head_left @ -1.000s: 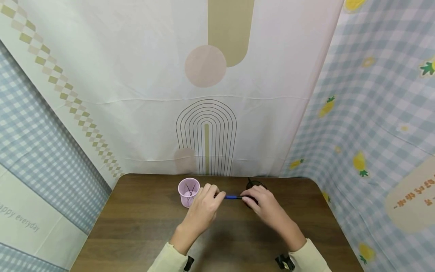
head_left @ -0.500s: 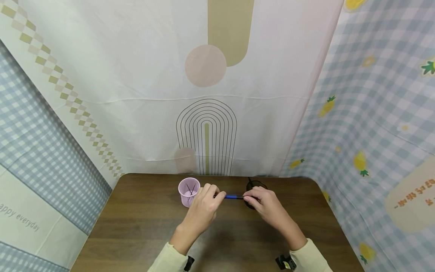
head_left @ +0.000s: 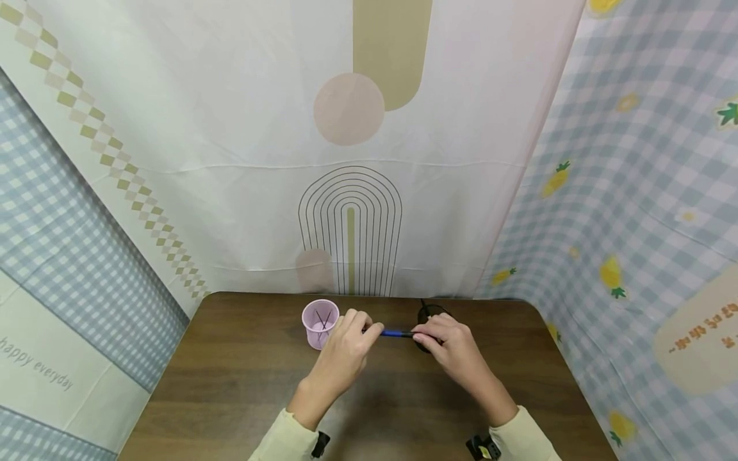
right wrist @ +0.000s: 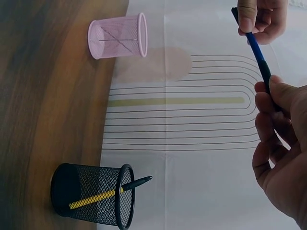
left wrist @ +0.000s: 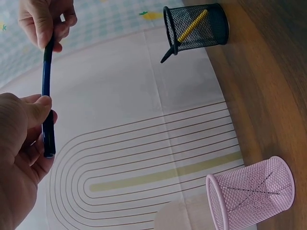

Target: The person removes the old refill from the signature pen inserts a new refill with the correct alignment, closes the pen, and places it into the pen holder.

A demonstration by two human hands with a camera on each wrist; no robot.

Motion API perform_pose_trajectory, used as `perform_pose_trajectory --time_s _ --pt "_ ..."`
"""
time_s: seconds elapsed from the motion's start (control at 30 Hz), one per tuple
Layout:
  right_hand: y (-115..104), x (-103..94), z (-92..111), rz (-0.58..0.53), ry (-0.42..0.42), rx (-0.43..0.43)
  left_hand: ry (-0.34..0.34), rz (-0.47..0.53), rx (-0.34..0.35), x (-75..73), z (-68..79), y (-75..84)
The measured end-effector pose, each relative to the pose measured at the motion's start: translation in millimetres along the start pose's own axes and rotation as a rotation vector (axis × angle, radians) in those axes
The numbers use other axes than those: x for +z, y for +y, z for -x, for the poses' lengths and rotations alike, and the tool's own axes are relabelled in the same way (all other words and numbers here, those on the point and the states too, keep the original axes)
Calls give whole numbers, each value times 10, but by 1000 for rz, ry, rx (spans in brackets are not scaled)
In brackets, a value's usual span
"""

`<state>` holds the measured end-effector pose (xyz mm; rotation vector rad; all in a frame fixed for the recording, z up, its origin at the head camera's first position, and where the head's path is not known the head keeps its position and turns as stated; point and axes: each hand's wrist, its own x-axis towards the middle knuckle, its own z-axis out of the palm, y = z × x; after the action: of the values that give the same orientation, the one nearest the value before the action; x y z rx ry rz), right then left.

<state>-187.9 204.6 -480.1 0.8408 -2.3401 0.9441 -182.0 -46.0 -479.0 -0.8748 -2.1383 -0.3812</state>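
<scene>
Head, count: you are using one left hand [head_left: 341, 352] and one right hand [head_left: 455, 344]; one blue pen [head_left: 396, 333] is showing, and two cups, one pink mesh cup [head_left: 314, 337] and one black mesh cup [head_left: 423, 313], are standing on one wooden table [head_left: 230, 384].
Head, pen: it is bridging the gap between your two hands, its middle showing bare.
Head, cups: the pink one is standing just beside your left hand; your right hand is partly covering the black one.
Left wrist, count: one yellow pen [left wrist: 193, 25] is leaning inside the black mesh cup, its dark end sticking out past the rim.
Left wrist, left hand: your thumb and fingers are pinching the blue pen near one end, which is poking out below them.
Right wrist, right hand: you are pinching the opposite, black end between thumb and fingers.
Right wrist, pen look: it is showing a slim blue barrel with black ends.
</scene>
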Motion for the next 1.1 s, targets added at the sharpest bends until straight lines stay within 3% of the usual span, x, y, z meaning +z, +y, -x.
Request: perform_pose_trajectory --time_s 1.1 --pt "-54 43 9 -4 7 -18 -83 70 -48 -59 27 0"
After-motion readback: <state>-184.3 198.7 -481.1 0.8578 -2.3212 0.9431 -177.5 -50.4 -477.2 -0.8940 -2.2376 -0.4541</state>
